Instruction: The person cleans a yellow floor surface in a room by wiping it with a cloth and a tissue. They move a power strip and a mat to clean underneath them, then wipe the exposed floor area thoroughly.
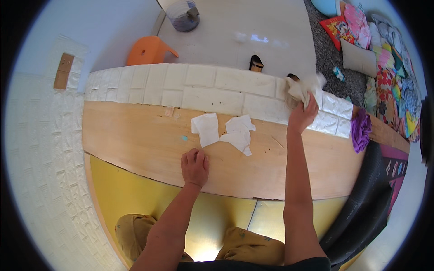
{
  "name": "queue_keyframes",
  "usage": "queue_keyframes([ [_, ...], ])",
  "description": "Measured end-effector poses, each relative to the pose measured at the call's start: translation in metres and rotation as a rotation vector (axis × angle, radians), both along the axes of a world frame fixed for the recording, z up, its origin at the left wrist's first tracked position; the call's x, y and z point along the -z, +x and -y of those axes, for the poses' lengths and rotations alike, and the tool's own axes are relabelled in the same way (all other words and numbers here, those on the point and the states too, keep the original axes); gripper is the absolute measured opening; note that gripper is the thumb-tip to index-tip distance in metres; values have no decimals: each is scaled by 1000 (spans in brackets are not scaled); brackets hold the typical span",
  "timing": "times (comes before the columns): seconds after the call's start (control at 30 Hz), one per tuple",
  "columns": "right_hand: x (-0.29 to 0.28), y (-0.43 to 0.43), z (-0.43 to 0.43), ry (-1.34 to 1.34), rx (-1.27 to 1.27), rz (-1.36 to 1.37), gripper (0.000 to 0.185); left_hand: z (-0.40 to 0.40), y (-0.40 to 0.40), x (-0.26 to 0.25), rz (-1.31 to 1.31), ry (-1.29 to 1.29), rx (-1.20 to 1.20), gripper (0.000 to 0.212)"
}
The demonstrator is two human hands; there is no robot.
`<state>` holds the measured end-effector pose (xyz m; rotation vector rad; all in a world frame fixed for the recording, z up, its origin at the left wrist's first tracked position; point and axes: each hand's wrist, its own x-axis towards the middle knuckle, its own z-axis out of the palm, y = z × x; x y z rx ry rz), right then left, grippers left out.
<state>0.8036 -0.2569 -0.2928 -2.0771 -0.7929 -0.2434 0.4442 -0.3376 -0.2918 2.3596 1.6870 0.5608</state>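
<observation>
A crumpled whitish cloth point(298, 89), partly blurred, is gripped in my right hand point(304, 113) over the white brick-pattern panel point(212, 100) at the far side of the wooden surface point(135, 132). My left hand point(195, 167) rests on the wood with its fingers curled in; nothing shows in it. Just beyond it lie a white piece of tissue point(206, 128) and a torn white piece point(239, 133). A small blue-green bit point(184, 138) sits near the left hand. Between the torn piece and my right forearm is a thin stick point(278, 142).
Dark crumbs and a small wrapper point(169, 111) dot the wood's far edge. A purple cloth point(360, 131) and a black rolled mat point(356, 189) are at right. Beyond the panel are an orange stool point(147, 50), a clear bin point(183, 17), a sandal point(256, 63) and heaped pillows point(359, 57).
</observation>
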Motion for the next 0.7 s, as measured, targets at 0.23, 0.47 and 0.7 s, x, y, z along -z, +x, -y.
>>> queue_keyframes([
  [0.23, -36, -74, -32, 146, -508, -427, 38, 0, -6, 5, -5, -41, -12, 25],
  [0.47, 2, -43, 76, -18, -20, -91, 41, -3, 5, -2, 3, -2, 14, 24],
  [0.7, -15, -40, 40, 197, -240, -390, 46, -1, 1, -7, -22, 8, 6, 24],
])
